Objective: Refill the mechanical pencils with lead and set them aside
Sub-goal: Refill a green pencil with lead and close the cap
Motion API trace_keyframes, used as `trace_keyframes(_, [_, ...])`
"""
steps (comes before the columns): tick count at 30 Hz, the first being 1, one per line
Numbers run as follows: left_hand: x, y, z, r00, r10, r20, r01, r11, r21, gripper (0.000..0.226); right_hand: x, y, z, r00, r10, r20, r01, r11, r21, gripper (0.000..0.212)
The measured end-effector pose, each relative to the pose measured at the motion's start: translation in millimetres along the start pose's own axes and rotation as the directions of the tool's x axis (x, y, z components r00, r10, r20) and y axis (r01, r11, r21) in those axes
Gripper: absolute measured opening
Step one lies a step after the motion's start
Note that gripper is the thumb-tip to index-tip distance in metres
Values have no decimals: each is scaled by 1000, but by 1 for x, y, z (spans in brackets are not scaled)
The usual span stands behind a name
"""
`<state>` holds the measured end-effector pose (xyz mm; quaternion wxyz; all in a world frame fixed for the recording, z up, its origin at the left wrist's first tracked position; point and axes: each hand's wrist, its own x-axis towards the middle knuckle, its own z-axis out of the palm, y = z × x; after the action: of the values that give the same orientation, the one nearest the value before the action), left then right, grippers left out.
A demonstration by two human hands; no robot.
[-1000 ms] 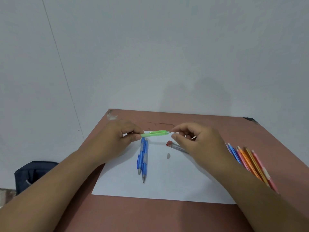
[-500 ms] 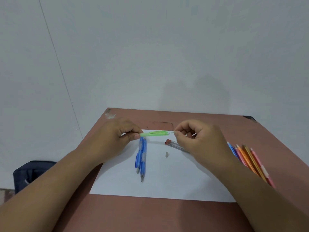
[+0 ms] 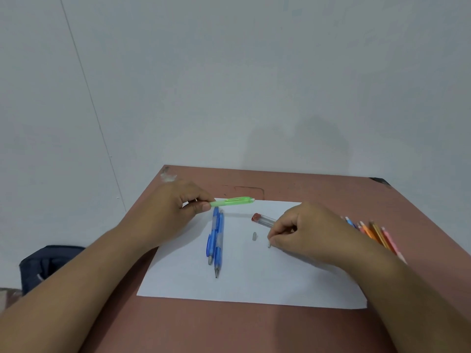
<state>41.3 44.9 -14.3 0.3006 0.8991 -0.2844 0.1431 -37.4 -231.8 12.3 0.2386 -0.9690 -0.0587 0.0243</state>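
A plain pale grey wall (image 3: 254, 72) fills the upper view — one thin vertical seam runs down its left side. Below, a reddish-brown table (image 3: 318, 189); a dark bag (image 3: 48, 261) sits beside its left edge.

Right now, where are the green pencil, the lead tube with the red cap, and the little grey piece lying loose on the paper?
green pencil (image 3: 233, 201): head view, middle of its barrel.
lead tube (image 3: 265, 221): head view, clear body beside the red cap.
grey piece (image 3: 254, 236): head view, its centre.

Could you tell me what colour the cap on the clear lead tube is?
Red, on the lead tube; head view.
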Motion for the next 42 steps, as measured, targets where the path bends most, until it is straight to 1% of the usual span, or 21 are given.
trace_keyframes(1, [0,0,0,1000,1,2,-1,1000,-8,16,0,1,0,1000,-10,-28,10,1000,8,12])
trace_keyframes(3, [1,1,1,1000,8,-9,-8,999,-34,21,1,2,0,989,-27,-145,40,995,89,6])
trace_keyframes(5, [1,5,2,1000,22,-21,-23,998,-50,21,2,1,1,955,-64,-288,128,970,206,14])
trace_keyframes(6, [1,9,3,999,30,-24,-31,998,-52,19,4,0,3,931,-92,-353,184,954,238,18])
trace_keyframes(8, [2,18,5,999,37,-27,-38,998,-51,15,10,-1,7,878,-156,-453,275,939,208,18])
trace_keyframes(10, [7,25,7,999,30,-22,-31,999,-39,14,18,1,11,841,-182,-509,301,940,160,12])
trace_keyframes(11, [10,27,7,1000,20,-23,-20,1000,-23,13,22,2,12,839,-165,-519,291,941,172,11])
trace_keyframes(13, [18,30,9,999,3,-37,-2,1000,26,15,26,5,11,851,-105,-515,250,942,221,13])
trace_keyframes(15, [26,31,13,999,-3,-49,7,996,84,17,32,10,10,857,-62,-512,200,955,220,14])
trace_keyframes(19, [38,31,31,995,-93,24,92,995,46,22,42,19,12,891,-34,-452,80,993,83,13])
trace_keyframes(22, [41,29,44,988,-136,69,131,989,72,24,47,23,14,902,-15,-432,19,1000,4,16])
trace_keyframes(26, [41,22,51,978,-204,52,202,978,43,20,49,23,15,928,-30,-372,5,998,-70,18])
trace_keyframes(30, [40,23,52,979,-199,53,198,980,32,20,46,23,15,952,4,-307,-33,996,-87,19])
trace_keyframes(37, [32,24,46,979,-186,77,188,982,-10,21,35,22,8,940,30,-340,-35,999,-10,20])
trace_keyframes(39, [30,24,44,978,-196,72,198,980,-23,20,27,18,2,958,38,-284,-36,999,14,25])
trace_keyframes(41, [28,24,42,975,-212,64,215,975,-49,20,18,11,-4,982,87,-168,-82,996,39,32])
trace_keyframes(42, [27,24,42,974,-217,60,220,973,-63,20,14,9,-4,988,108,-111,-106,994,18,29])
